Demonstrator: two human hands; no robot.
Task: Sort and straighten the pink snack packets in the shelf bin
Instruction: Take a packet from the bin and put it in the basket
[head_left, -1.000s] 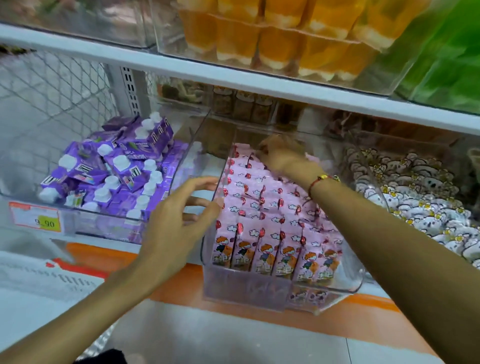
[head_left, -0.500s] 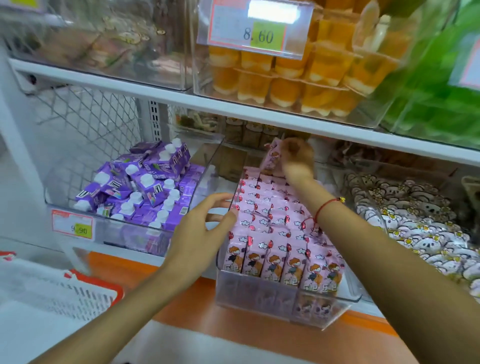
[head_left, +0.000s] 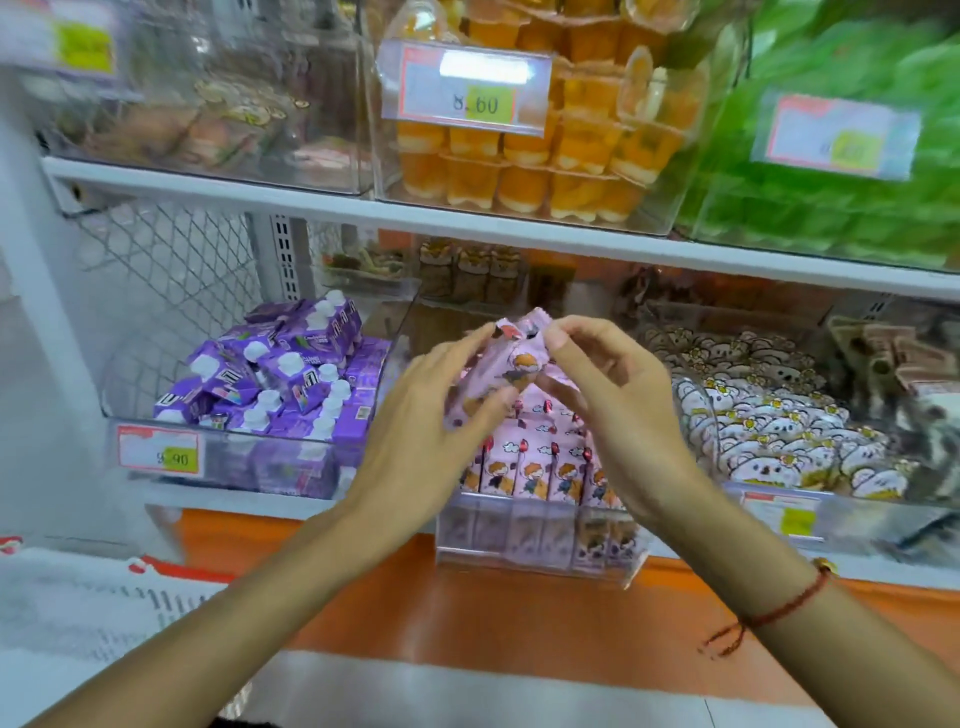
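Head view: both hands clamp one packet.
Left hand (head_left: 426, 415): grips pink snack packet (head_left: 506, 364).
Right hand (head_left: 618, 395): pinches it, above bin (head_left: 540, 540), 12 o'clock.

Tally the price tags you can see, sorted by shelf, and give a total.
Upper shelf price tags: 3
Lower shelf price tags: 2
Total: 5

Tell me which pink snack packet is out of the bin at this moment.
The pink packet that the left hand and right hand hold together above the clear bin. The other pink packets stand in rows inside it.
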